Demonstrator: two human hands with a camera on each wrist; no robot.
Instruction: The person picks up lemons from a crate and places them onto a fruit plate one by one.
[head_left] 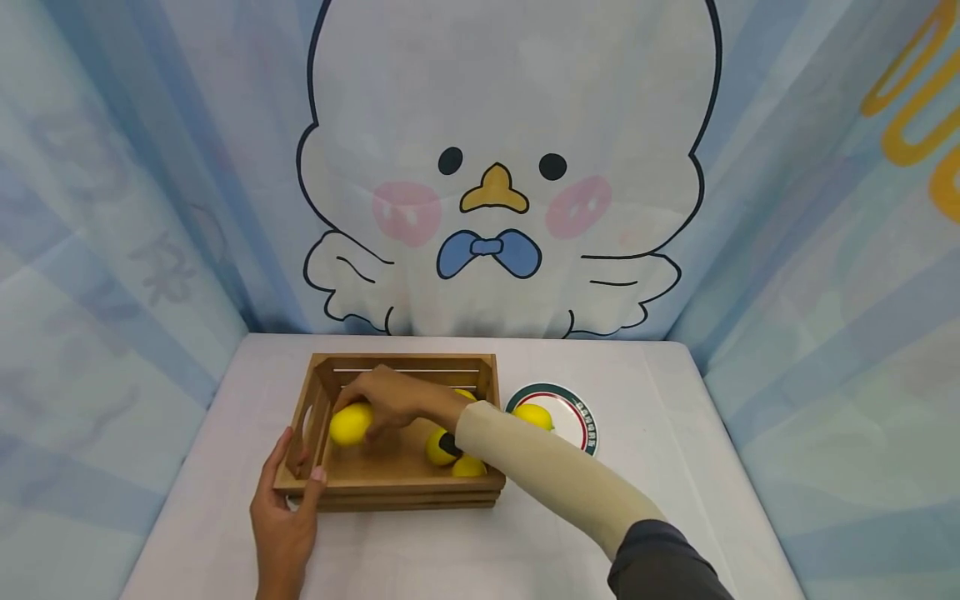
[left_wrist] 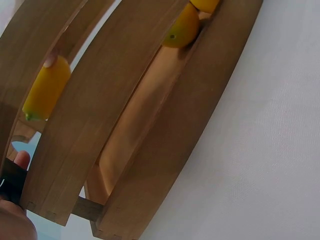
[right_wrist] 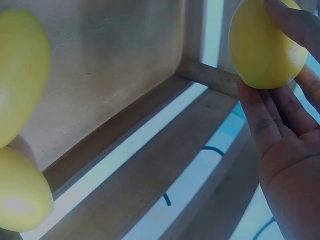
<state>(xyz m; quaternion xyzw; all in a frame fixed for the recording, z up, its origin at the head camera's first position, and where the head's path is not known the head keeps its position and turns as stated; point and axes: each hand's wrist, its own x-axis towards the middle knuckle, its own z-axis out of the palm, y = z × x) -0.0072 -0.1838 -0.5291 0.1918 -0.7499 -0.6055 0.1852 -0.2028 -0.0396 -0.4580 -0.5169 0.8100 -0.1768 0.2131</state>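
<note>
In the head view, a slatted wooden crate [head_left: 390,493] sits on the table. My right hand [head_left: 392,397] reaches into its left half and holds a lemon [head_left: 350,426] between thumb and fingers. The right wrist view shows this lemon [right_wrist: 265,47] raised off the crate floor, near the end wall. At the crate's left end, my left hand [head_left: 285,521] grips the front corner, thumb on the front rim and fingers along the side. Several more lemons [head_left: 469,467] lie in the crate's right half, partly hidden under my right forearm.
Right of the crate is a round white plate [head_left: 568,423] with a green and red rim, carrying one lemon [head_left: 533,415]. My right sleeve passes in front of the plate's near edge. A white cloth covers the table [head_left: 660,467], and printed curtains [head_left: 487,308] stand around it.
</note>
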